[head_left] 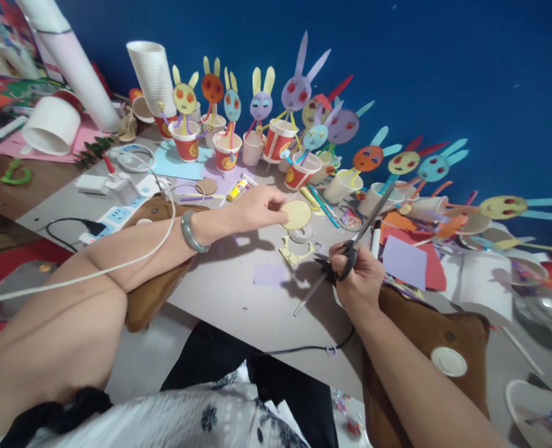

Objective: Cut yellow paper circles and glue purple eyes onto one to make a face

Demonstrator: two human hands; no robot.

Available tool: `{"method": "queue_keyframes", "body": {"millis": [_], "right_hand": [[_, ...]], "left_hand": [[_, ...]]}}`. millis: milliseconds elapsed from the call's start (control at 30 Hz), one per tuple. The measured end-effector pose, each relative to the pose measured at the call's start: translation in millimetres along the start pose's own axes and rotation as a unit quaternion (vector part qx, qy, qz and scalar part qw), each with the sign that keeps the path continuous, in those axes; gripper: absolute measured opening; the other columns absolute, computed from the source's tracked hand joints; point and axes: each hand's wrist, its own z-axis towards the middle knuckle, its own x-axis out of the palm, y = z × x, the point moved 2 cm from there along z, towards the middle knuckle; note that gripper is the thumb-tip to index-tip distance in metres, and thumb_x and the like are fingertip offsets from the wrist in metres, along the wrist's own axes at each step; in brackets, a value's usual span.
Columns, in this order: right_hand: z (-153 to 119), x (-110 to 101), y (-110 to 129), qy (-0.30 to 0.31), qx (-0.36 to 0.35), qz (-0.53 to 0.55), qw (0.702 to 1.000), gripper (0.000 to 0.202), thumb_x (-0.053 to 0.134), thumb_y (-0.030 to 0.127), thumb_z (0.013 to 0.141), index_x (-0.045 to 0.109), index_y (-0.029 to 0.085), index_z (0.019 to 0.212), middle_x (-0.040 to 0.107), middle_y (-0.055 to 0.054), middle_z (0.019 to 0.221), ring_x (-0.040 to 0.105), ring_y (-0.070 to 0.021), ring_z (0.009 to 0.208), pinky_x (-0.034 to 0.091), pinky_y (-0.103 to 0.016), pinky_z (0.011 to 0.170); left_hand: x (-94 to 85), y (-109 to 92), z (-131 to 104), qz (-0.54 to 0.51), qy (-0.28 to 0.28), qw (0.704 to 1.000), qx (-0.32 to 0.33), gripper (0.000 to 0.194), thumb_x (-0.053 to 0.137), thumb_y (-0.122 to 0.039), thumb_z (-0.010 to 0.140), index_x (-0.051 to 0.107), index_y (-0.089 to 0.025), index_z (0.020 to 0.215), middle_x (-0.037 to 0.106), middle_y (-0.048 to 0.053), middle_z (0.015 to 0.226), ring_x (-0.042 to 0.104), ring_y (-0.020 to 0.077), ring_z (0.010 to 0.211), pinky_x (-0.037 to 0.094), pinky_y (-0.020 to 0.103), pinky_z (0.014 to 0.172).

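My left hand (266, 208) pinches the edge of a round yellow paper disc (298, 214) above the table. Held in my right hand (357, 277) are black-handled scissors (348, 258), their blades pointing up and away to the right. Below the disc lies a cut yellow paper scrap (298, 252) with curved edges. A small purple paper rectangle (269, 274) rests on the table between my hands. Near my right hand a clear stick (307, 297) slants over the table, and a black marker (376, 238) stands just beyond it.
Paper cups (185, 142) with paper rabbit figures line the blue wall. A white cable (163, 239) crosses over my left forearm from a power strip (117, 214). Brown cushions (465, 348) lie under both forearms. Stacked cups (152, 74) stand at the back left.
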Motion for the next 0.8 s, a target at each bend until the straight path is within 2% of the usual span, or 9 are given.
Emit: {"method": "queue_keyframes", "body": {"millis": [67, 167, 233, 300, 367, 500, 667, 800], "right_hand": [[0, -1, -1, 0.005, 0.008, -0.02, 1.0, 0.026, 0.07, 0.038, 0.082, 0.056, 0.023, 0.067, 0.061, 0.0, 0.069, 0.054, -0.0157, 0.061, 0.045, -0.03, 0.059], [-1, -2, -3, 0.03, 0.004, -0.085, 0.996, 0.019, 0.068, 0.036, 0.084, 0.061, 0.023, 0.072, 0.065, -0.001, 0.07, 0.058, -0.0169, 0.062, 0.045, -0.031, 0.059], [0, -1, -4, 0.062, -0.038, -0.149, 0.986, 0.019, 0.069, 0.034, 0.084, 0.061, 0.023, 0.07, 0.068, -0.002, 0.071, 0.062, -0.0189, 0.066, 0.047, -0.034, 0.064], [0, 3, -4, 0.106, -0.099, -0.2, 0.969, 0.018, 0.069, 0.033, 0.084, 0.062, 0.024, 0.07, 0.071, -0.003, 0.072, 0.066, -0.0216, 0.071, 0.05, -0.038, 0.073], [-1, 7, -6, 0.147, -0.148, -0.233, 0.95, 0.014, 0.069, 0.032, 0.085, 0.064, 0.024, 0.074, 0.074, -0.003, 0.075, 0.069, -0.0237, 0.075, 0.052, -0.043, 0.083], [-4, 13, -15, 0.174, -0.201, -0.26, 0.928, 0.012, 0.071, 0.029, 0.08, 0.06, 0.025, 0.08, 0.078, -0.005, 0.088, 0.073, -0.027, 0.085, 0.05, -0.052, 0.099], [-5, 13, -27, 0.232, -0.192, -0.262, 0.917, 0.021, 0.069, 0.023, 0.076, 0.048, 0.025, 0.08, 0.077, -0.006, 0.099, 0.073, -0.03, 0.099, 0.042, -0.062, 0.11], [-3, 13, -27, 0.246, -0.181, -0.249, 0.919, 0.025, 0.07, 0.02, 0.072, 0.048, 0.026, 0.081, 0.076, -0.007, 0.099, 0.072, -0.0315, 0.1, 0.041, -0.065, 0.111]], "left_hand": [[-3.4, -3, 2, 0.031, 0.021, 0.999, 0.016, 0.016, 0.064, -0.023, 0.075, 0.057, -0.014, 0.064, 0.046, -0.005, 0.059, 0.041, 0.0069, 0.059, 0.03, 0.023, 0.056], [-11.0, -9, 4, 0.097, -0.008, 0.995, 0.019, 0.014, 0.066, -0.021, 0.075, 0.057, -0.015, 0.066, 0.049, -0.005, 0.06, 0.043, 0.0079, 0.059, 0.031, 0.025, 0.057], [-15.8, -13, 4, 0.155, -0.029, 0.987, 0.017, 0.006, 0.067, -0.019, 0.075, 0.062, -0.015, 0.075, 0.055, -0.003, 0.065, 0.047, 0.0095, 0.061, 0.033, 0.026, 0.059], [-19.4, -17, 2, 0.222, -0.04, 0.974, 0.015, 0.018, 0.064, -0.013, 0.074, 0.067, -0.015, 0.091, 0.062, 0.0, 0.073, 0.054, 0.0127, 0.067, 0.037, 0.027, 0.063], [-21.4, -20, -2, 0.292, -0.032, 0.956, 0.012, 0.024, 0.058, -0.011, 0.077, 0.069, -0.016, 0.097, 0.067, 0.003, 0.079, 0.06, 0.0164, 0.074, 0.04, 0.029, 0.068], [-23.1, -29, -10, 0.383, 0.015, 0.924, 0.012, 0.026, 0.051, -0.011, 0.082, 0.073, -0.015, 0.095, 0.07, 0.008, 0.084, 0.065, 0.0205, 0.084, 0.042, 0.032, 0.074], [-27.8, -36, -13, 0.42, 0.106, 0.901, -0.022, 0.031, 0.049, -0.014, 0.082, 0.075, -0.015, 0.099, 0.071, 0.01, 0.088, 0.065, 0.0211, 0.084, 0.041, 0.032, 0.073], [-30.3, -23, -7, 0.398, 0.159, 0.901, -0.072, 0.019, 0.055, -0.014, 0.077, 0.074, -0.016, 0.079, 0.065, 0.007, 0.071, 0.06, 0.0205, 0.074, 0.037, 0.033, 0.068]]}}
